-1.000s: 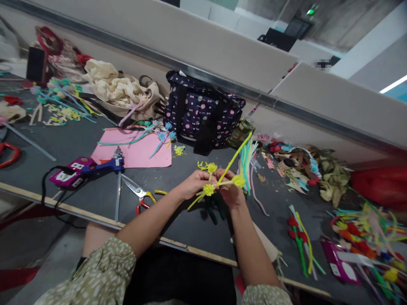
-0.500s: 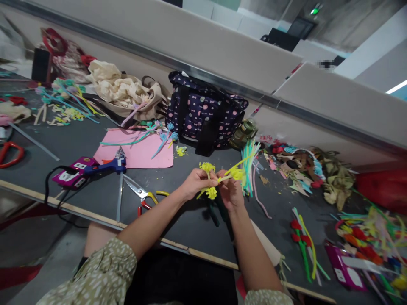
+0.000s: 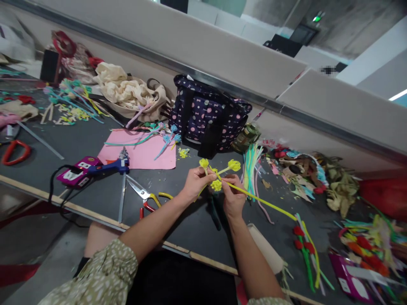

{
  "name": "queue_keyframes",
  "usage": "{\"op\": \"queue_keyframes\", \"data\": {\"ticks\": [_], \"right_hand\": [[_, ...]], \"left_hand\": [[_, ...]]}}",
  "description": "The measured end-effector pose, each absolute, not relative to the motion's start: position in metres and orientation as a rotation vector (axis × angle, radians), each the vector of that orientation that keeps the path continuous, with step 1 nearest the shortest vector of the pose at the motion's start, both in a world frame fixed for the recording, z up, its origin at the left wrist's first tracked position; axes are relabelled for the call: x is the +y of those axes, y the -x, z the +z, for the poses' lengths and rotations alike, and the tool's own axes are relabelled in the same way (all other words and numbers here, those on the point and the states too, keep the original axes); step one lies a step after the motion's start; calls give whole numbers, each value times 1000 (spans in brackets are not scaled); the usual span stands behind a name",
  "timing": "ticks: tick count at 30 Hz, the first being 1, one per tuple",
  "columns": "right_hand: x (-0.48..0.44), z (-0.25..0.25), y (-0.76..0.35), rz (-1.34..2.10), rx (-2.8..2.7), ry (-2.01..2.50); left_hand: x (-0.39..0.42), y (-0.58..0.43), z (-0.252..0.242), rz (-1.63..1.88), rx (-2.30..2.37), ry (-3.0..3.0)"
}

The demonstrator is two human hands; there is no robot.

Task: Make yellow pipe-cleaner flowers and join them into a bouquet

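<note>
Both hands meet over the dark table (image 3: 95, 144) near its front edge. My left hand (image 3: 195, 183) pinches the stems of a small bunch of yellow pipe-cleaner flowers (image 3: 217, 184), with three fuzzy heads standing above the fingers. My right hand (image 3: 233, 199) is closed on the same bunch and on a long yellow pipe cleaner (image 3: 270, 205) that runs out to the right and down over the table. Dark green stems lie on the table under the hands.
Scissors (image 3: 144, 195) and a blue glue gun (image 3: 108, 166) lie left of the hands, beside a pink sheet (image 3: 140, 154). A dotted navy bag (image 3: 208, 116) stands behind. Pipe cleaners (image 3: 251, 167), red flowers (image 3: 300, 243) and craft scraps (image 3: 365, 245) crowd the right side.
The long yellow pipe cleaner, which pointed up and right, has swung round and now trails down to the right. The flower heads have shifted slightly between the fingers. Both hands stay together.
</note>
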State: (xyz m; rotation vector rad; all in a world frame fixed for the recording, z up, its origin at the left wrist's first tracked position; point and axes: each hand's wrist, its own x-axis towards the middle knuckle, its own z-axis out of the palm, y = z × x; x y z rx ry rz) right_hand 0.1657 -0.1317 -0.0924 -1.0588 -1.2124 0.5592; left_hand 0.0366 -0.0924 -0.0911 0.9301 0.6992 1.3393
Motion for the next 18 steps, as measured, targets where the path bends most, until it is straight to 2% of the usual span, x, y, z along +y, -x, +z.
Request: {"op": "queue_keyframes", "data": {"ticks": [8,18], "right_hand": [[-132,-95,-165,513,-1227,1148],[-129,-93,-165,547,-1217,1111]], "left_hand": [[-94,-36,-92,1481,870,-1140],[-95,-38,-89,1342,723,-845]]}}
